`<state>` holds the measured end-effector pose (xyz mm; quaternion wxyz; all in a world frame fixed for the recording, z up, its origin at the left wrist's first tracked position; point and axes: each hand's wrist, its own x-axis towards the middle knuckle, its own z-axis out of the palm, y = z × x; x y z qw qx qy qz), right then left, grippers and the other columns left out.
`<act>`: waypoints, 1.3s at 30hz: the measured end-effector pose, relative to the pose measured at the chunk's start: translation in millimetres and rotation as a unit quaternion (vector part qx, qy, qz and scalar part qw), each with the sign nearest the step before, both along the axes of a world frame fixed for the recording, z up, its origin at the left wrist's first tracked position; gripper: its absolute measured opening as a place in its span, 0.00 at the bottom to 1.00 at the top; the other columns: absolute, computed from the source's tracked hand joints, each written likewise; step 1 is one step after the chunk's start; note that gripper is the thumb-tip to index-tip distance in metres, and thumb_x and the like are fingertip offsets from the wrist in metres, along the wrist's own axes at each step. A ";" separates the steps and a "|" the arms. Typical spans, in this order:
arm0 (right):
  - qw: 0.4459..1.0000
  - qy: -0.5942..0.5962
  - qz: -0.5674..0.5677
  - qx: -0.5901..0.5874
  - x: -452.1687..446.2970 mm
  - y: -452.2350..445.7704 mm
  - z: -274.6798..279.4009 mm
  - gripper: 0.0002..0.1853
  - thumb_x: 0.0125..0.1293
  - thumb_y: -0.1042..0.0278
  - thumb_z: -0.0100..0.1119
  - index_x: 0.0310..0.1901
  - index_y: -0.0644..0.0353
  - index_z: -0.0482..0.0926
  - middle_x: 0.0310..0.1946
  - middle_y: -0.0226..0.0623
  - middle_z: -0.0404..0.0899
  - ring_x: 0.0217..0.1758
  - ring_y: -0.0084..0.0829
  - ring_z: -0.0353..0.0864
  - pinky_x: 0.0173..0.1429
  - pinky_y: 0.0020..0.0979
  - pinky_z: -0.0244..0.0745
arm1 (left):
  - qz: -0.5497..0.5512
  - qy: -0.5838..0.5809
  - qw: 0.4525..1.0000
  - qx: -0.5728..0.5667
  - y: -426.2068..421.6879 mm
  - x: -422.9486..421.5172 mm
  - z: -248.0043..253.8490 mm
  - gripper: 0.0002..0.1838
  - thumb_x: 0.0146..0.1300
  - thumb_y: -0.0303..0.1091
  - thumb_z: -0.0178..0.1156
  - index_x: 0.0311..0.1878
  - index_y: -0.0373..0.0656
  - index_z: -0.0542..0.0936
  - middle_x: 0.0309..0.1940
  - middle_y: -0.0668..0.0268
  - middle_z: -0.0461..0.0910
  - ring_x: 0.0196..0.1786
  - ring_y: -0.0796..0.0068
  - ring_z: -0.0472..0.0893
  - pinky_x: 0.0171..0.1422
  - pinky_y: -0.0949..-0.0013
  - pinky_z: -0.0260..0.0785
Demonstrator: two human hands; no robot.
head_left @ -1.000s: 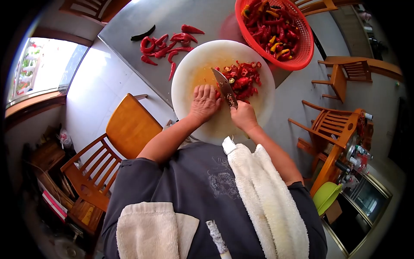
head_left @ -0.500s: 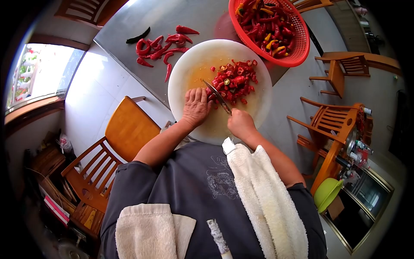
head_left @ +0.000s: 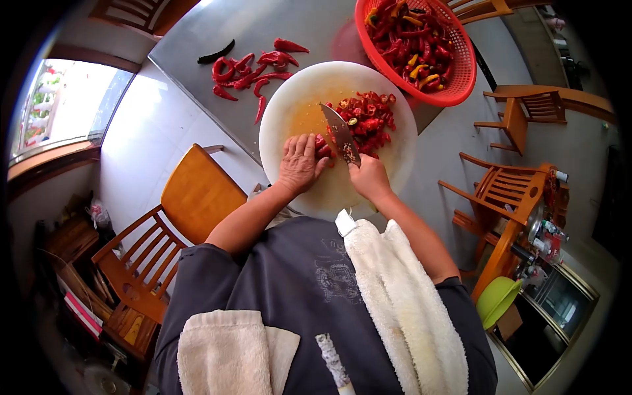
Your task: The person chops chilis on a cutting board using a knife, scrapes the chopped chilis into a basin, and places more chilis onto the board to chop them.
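A round white cutting board (head_left: 280, 112) lies in front of me on the metal table. My left hand (head_left: 301, 163) is on the board's left part, its fingers curled over a small bunch of red chili peppers (head_left: 322, 147) and holding them down. My right hand (head_left: 370, 179) grips the handle of a kitchen knife (head_left: 341, 135). The broad blade is tilted so its flat side shows, with seeds stuck to it, just right of the held peppers. Chopped red chili (head_left: 372, 115) forms a loose heap on the board beyond the knife.
Whole red chilies (head_left: 243, 76) and one dark chili (head_left: 216, 52) lie on the grey table (head_left: 187, 66). A red plastic basket (head_left: 464, 82) full of chilies stands at the far right. Wooden chairs (head_left: 201, 191) are around the table. A cigarette (head_left: 334, 362) with long ash juts in below.
The knife blade has shifted slightly right, away from my left fingers, and turned to show its flat side. More of the held peppers is visible. My left hand stays in place.
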<state>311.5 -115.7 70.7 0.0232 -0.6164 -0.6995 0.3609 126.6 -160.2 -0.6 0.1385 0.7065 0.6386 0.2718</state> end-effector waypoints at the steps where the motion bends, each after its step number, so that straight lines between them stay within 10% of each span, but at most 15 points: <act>1: 1.000 -0.004 0.007 -0.001 1.1 -1.4 9.3 0.11 0.59 0.66 0.54 0.34 0.67 0.79 0.29 0.59 0.79 0.37 0.56 0.80 0.45 0.49 0.75 | 0.001 -0.022 1.000 -0.001 0.0 -1.3 -0.2 0.34 0.56 0.43 0.63 0.61 0.34 0.66 0.57 0.52 0.67 0.61 0.52 0.65 0.69 0.52 0.53; 39: 0.996 -0.055 0.043 -0.064 -4.6 -29.4 20.1 0.11 0.57 0.67 0.54 0.31 0.67 0.78 0.28 0.59 0.79 0.36 0.57 0.80 0.45 0.50 0.75 | -0.026 -0.128 0.991 0.036 -0.2 -13.2 -5.9 0.23 0.53 0.30 0.65 0.53 0.40 0.72 0.50 0.57 0.74 0.55 0.51 0.71 0.62 0.53 0.62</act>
